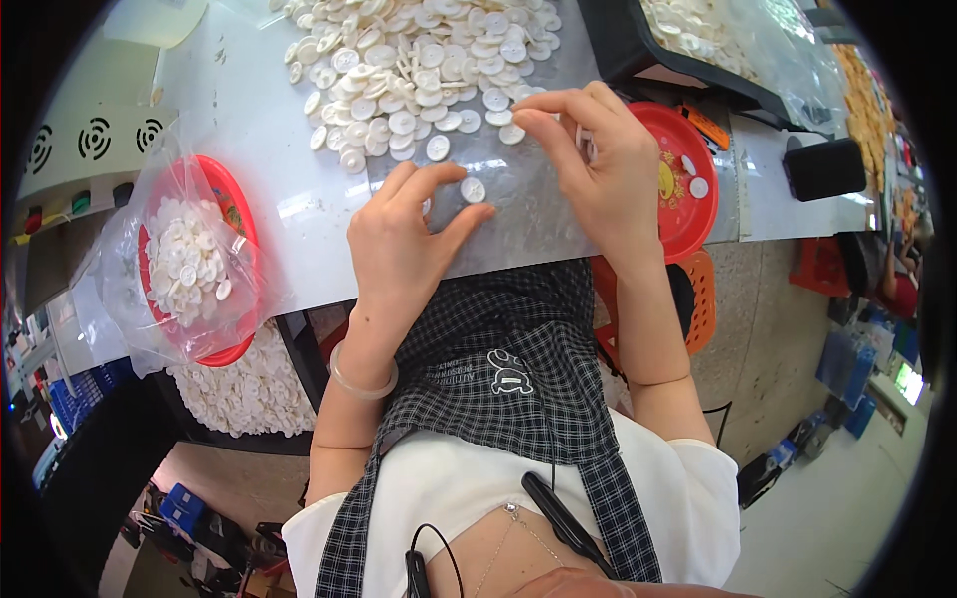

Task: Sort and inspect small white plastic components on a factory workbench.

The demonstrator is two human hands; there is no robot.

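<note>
While the right hand (598, 164) is pinching a small white piece near the far pile of white discs (419, 70), the left hand (404, 244), fingers spread and holding nothing, is closing on a lone white disc (473, 189) lying just right of its fingertips.

Matt white plastic discs (419, 70) on glossy clear film (518, 214); shiny red plastic bowl (239, 214) — crinkly clear bag (125, 289)

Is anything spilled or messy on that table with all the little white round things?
Nothing looks spilled. The white discs lie in one loose heap on the table, more sit bagged in the red bowl, and a few rest on the red plate. Only one disc lies apart, by the left hand.
</note>
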